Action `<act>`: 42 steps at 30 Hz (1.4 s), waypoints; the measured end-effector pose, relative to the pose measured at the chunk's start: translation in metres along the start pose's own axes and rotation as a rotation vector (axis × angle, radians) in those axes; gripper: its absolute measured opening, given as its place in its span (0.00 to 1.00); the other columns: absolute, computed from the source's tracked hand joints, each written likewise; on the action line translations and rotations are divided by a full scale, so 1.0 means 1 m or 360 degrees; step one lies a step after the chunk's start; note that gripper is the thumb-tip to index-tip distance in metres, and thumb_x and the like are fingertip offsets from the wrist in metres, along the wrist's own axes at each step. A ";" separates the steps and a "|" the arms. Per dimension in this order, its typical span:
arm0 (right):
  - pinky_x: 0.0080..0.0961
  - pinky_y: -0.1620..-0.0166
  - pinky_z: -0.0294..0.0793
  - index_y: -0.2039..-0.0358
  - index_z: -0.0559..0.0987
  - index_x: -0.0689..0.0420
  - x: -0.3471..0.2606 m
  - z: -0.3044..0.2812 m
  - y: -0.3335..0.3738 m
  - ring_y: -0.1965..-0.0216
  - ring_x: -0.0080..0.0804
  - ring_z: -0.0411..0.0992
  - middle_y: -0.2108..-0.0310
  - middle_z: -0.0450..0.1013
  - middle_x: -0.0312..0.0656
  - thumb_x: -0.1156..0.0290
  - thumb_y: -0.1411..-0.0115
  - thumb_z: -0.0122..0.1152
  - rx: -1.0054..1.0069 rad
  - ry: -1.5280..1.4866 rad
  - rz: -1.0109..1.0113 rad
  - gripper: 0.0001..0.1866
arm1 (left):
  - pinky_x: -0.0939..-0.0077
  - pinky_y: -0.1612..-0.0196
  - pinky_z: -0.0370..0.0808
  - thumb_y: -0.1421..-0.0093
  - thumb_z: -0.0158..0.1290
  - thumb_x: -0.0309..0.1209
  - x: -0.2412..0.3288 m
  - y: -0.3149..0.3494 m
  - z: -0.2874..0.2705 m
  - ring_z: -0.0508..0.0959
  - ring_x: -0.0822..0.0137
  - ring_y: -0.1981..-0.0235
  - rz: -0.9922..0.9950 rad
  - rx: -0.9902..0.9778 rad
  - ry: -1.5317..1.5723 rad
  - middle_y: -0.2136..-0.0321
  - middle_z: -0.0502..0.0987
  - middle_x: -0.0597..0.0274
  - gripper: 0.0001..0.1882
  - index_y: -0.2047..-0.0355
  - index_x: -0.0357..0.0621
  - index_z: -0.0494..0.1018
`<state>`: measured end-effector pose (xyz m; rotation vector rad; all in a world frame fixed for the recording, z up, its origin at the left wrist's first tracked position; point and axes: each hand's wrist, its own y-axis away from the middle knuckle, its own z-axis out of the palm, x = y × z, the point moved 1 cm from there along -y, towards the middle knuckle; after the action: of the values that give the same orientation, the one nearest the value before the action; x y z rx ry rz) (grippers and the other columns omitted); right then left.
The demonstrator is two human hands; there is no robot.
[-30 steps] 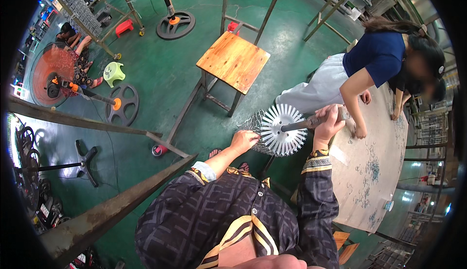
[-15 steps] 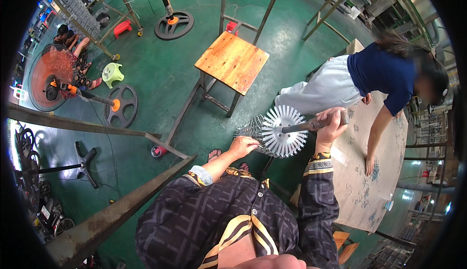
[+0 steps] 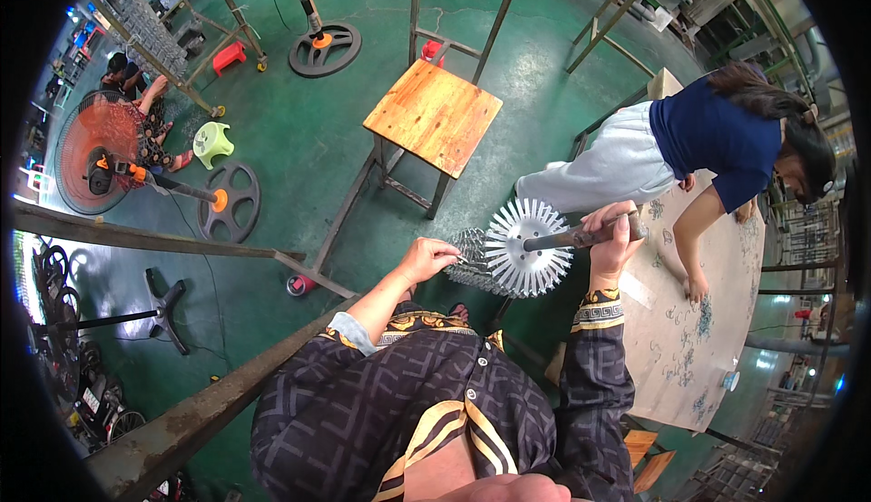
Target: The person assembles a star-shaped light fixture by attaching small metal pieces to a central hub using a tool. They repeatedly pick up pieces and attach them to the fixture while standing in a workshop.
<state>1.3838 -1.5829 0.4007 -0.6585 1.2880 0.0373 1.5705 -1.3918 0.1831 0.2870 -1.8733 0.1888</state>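
My right hand [image 3: 615, 233] grips the dark metal shaft of a round silver disc with radiating fins [image 3: 529, 248], held up in front of me. My left hand [image 3: 426, 257] pinches at the disc's left rim, where thin metal fins stick out. Behind the disc sits a bundle of grey wire-like parts [image 3: 472, 261], partly hidden. My patterned dark sleeves come up from the lower edge.
A worn worktable [image 3: 689, 320] with small scattered bits stands to my right; a person in a blue top leans on it. A wooden stool [image 3: 434, 116] stands ahead. Metal rails [image 3: 181, 248] cross at left, with fan stands and a seated person further off.
The person in blue has shifted along the table and moved an arm down onto it. My hands and the finned disc have stayed nearly in place.
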 end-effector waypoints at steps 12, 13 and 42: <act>0.24 0.73 0.66 0.82 0.67 0.62 -0.006 0.010 0.005 0.80 0.29 0.65 0.83 0.64 0.41 0.51 0.48 0.56 -0.0193 0.0011 -0.0058 0.24 | 0.74 0.70 0.74 0.52 0.60 0.29 -0.005 -0.031 -0.023 0.80 0.64 0.73 0.0195 -0.0016 -0.0287 0.73 0.80 0.58 0.08 0.69 0.45 0.80; 0.23 0.73 0.65 0.83 0.67 0.62 -0.006 0.011 0.004 0.80 0.29 0.65 0.83 0.64 0.41 0.50 0.48 0.57 -0.0196 0.0033 -0.0111 0.25 | 0.74 0.69 0.74 0.52 0.60 0.29 -0.004 -0.033 -0.024 0.80 0.64 0.73 0.0193 -0.0025 -0.0303 0.73 0.80 0.58 0.08 0.69 0.45 0.80; 0.21 0.79 0.61 0.87 0.68 0.64 -0.008 0.014 0.011 0.84 0.29 0.65 0.87 0.65 0.41 0.43 0.54 0.58 -0.0327 0.0149 -0.0077 0.31 | 0.65 0.62 0.75 0.53 0.58 0.33 -0.021 -0.057 0.002 0.79 0.58 0.66 0.0239 -0.0349 -0.0624 0.69 0.80 0.62 0.09 0.69 0.53 0.80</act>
<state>1.3892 -1.5651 0.4048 -0.8758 1.3689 0.1009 1.5914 -1.4448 0.1622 0.0313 -2.2848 0.0271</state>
